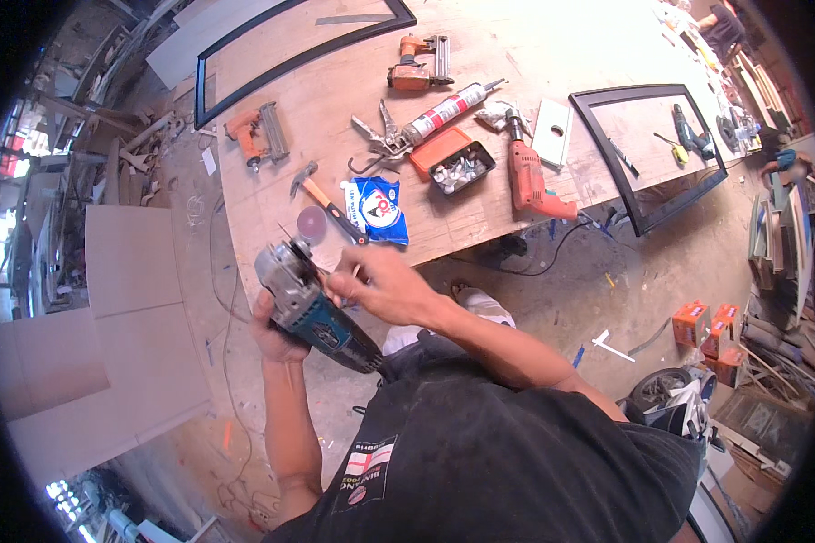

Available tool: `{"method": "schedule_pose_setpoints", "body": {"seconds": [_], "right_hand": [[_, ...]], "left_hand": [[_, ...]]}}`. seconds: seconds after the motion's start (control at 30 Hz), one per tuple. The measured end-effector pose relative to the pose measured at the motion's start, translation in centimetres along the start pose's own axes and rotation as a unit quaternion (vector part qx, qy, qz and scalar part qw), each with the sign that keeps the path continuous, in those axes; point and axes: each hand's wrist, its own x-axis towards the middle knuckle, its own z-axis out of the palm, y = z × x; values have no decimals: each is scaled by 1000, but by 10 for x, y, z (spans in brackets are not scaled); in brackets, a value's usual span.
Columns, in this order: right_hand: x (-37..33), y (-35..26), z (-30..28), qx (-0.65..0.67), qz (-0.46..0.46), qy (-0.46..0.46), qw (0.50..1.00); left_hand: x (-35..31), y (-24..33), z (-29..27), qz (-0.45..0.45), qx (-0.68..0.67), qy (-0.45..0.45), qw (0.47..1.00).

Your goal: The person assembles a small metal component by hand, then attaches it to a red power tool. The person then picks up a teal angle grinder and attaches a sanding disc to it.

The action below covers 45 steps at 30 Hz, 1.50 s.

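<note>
A teal and silver angle grinder (335, 333) is held in front of my body, off the front left corner of the table. My left hand (276, 339) wraps round it from below, near the metal head. My right hand (388, 286) is closed at the grinder's disc side, with fingers and thumb pinched together. What sits in that pinch is too small to make out. Just beyond, on the tabletop, lie a purple round disc (312, 224), a hammer (328, 201) with an orange and black handle, and a blue and white packet (382, 213).
The wooden table (498, 237) carries two orange nail guns (407, 74) (261, 138), a caulking gun (439, 116), a red drill (532, 176), a box of small pale pieces (462, 170) and black frames (640, 213). Orange boxes (691, 324) and cables lie on the floor.
</note>
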Motion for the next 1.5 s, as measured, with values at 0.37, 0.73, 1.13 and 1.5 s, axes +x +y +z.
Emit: {"method": "schedule_pose_setpoints", "body": {"seconds": [0.37,0.73,1.13,1.5], "right_hand": [[16,-8,28,185,241,-74,950],[23,0,43,251,222,54,941],[47,-7,35,317,143,121,930],[52,-2,49,326,158,173,916]], "left_hand": [[-32,-54,-53,-35,142,-18,989],[-6,-46,-40,-47,62,-31,997],[14,-32,-46,-60,10,-42,997],[16,-28,-50,-72,-21,-44,996]]}}
